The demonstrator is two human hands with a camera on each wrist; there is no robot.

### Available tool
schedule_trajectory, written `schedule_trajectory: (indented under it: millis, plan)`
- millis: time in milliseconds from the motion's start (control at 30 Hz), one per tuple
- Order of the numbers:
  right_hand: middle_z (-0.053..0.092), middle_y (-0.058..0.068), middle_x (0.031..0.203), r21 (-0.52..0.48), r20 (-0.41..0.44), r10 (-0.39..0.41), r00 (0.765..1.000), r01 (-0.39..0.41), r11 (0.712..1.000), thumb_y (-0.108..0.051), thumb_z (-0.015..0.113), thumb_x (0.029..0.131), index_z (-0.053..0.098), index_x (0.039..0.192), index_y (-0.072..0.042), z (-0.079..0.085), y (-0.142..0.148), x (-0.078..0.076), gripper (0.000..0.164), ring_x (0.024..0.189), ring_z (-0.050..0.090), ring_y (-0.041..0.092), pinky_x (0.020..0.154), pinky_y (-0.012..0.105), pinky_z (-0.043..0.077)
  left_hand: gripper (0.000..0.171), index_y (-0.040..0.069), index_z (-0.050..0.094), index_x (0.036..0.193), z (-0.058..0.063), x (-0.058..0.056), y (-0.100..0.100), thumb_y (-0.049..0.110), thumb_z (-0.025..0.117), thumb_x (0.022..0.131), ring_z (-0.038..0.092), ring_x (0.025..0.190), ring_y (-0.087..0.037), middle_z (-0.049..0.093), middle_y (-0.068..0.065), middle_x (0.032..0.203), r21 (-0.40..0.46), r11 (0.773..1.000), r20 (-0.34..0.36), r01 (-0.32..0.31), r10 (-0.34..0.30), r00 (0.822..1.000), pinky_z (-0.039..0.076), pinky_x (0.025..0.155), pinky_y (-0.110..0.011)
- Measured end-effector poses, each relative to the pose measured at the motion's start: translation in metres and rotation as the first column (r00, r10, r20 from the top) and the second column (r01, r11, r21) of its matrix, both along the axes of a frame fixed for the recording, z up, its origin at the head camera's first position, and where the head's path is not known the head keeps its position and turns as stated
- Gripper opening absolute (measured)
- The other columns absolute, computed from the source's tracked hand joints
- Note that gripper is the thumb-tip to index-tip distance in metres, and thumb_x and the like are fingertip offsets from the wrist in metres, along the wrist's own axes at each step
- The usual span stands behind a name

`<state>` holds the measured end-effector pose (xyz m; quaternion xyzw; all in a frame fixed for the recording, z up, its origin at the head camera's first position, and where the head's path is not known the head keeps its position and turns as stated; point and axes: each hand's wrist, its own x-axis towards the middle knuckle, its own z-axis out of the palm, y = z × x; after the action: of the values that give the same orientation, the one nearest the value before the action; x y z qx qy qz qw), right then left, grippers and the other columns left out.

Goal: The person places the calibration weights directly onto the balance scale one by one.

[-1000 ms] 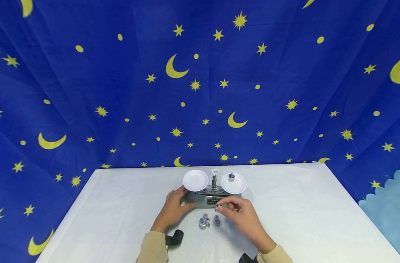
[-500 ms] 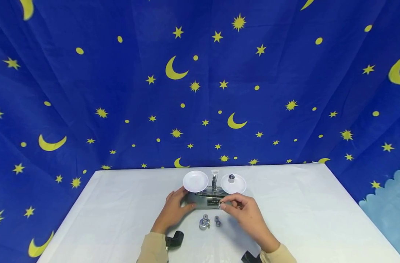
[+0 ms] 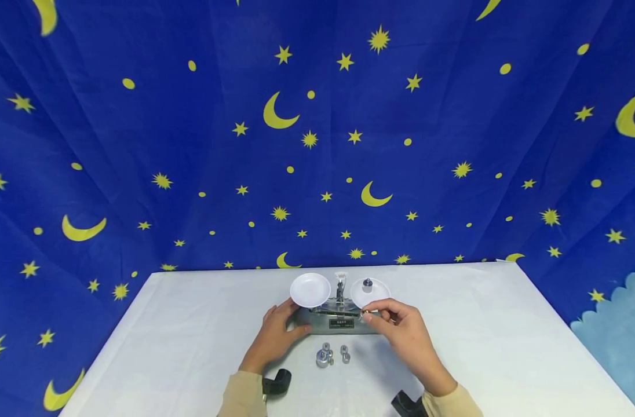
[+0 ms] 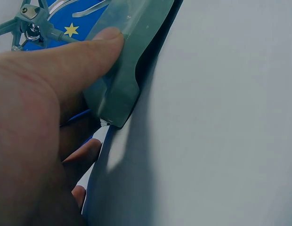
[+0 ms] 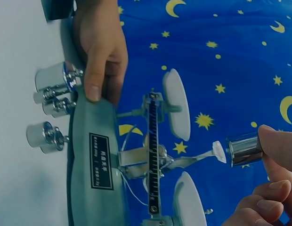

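A grey-green balance scale [image 3: 317, 323] stands on the white table, with a white left pan [image 3: 310, 289] and a white right pan [image 3: 381, 289]. One metal weight [image 3: 367, 285] sits on the right pan; nothing lies on the left one. My left hand [image 3: 277, 337] grips the left end of the scale's base, thumb over the front and fingers behind. Between thumb and fingertips, my right hand [image 3: 403, 330] pinches a shiny metal weight [image 5: 244, 149] in front of the right pan, above the base. The right wrist view shows its cylindrical body clearly.
Several metal weights [image 3: 322, 358] stand in two small groups on the white table [image 3: 192, 336] in front of the scale. A blue curtain [image 3: 317, 156] with yellow stars and moons hangs behind the table. Light blue scalloped cloth [image 3: 625, 313] shows at the right.
My right hand has moved right and slightly up, carrying the weight from in front of the nameplate to near the right pan. The left hand keeps its place on the base.
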<state>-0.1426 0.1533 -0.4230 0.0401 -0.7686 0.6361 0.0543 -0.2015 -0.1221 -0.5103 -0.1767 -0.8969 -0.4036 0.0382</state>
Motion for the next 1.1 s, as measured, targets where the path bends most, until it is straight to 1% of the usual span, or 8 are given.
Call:
schedule_trajectory:
  millis: [200,400,533,700,867,1100]
  plan:
    - [0.045,0.001,0.073,-0.006,-0.027,-0.017,0.999,0.017,1.000,-0.008,0.080,0.084,0.076,0.096,-0.004,0.001,0.004,-0.004,0.013,0.066,0.042,0.010,0.051,0.019,0.034,0.067,-0.003,0.054,0.141,0.000,0.001,-0.001,0.035,0.075,0.089,0.041,0.141,-0.039,0.047,-0.022,0.150,0.001,1.000,-0.002,0.001,-0.001,1.000,0.013,0.118,-0.065]
    - [0.045,0.002,0.073,0.018,-0.056,-0.032,0.998,0.033,0.999,-0.009,0.080,0.085,0.077,0.096,-0.006,0.004,0.008,-0.009,0.012,0.066,0.041,0.011,0.051,0.020,0.035,0.067,-0.001,0.054,0.141,0.002,0.000,-0.001,0.035,0.075,0.089,0.040,0.142,-0.038,0.047,-0.021,0.151,-0.002,1.000,0.004,-0.006,0.006,1.000,0.013,0.119,-0.064]
    - [0.045,0.004,0.074,0.032,-0.053,-0.053,0.997,0.054,0.998,-0.011,0.080,0.086,0.077,0.097,-0.006,0.005,0.011,-0.013,0.012,0.065,0.041,0.011,0.051,0.020,0.033,0.067,-0.001,0.054,0.142,0.001,-0.002,0.000,0.036,0.074,0.089,0.040,0.142,-0.038,0.047,-0.020,0.151,-0.008,1.000,0.001,-0.006,0.006,1.000,0.013,0.120,-0.063]
    - [0.045,0.005,0.077,0.037,-0.044,-0.079,0.996,0.081,0.996,-0.013,0.079,0.087,0.077,0.098,-0.006,0.005,0.015,-0.020,0.013,0.067,0.040,0.013,0.051,0.021,0.032,0.067,-0.001,0.054,0.141,0.000,-0.001,0.000,0.035,0.075,0.089,0.041,0.141,-0.038,0.047,-0.020,0.151,-0.002,1.000,-0.001,-0.002,0.002,1.000,0.014,0.120,-0.063]
    - [0.047,0.005,0.078,0.043,-0.037,-0.111,0.993,0.112,0.993,-0.015,0.079,0.088,0.077,0.100,-0.006,0.001,0.018,-0.026,0.015,0.068,0.041,0.014,0.053,0.021,0.032,0.067,-0.001,0.054,0.141,-0.001,-0.001,-0.001,0.033,0.075,0.089,0.042,0.140,-0.039,0.048,-0.021,0.150,0.003,1.000,-0.009,0.002,-0.002,1.000,0.014,0.118,-0.065]
    - [0.048,0.005,0.077,0.034,-0.033,-0.145,0.989,0.146,0.989,-0.012,0.078,0.088,0.077,0.101,-0.004,-0.004,0.022,-0.033,0.015,0.068,0.043,0.013,0.054,0.020,0.033,0.066,0.000,0.054,0.142,-0.001,0.000,-0.001,0.034,0.075,0.088,0.041,0.141,-0.037,0.048,-0.019,0.151,0.005,1.000,0.005,0.000,-0.001,1.000,0.013,0.120,-0.062]
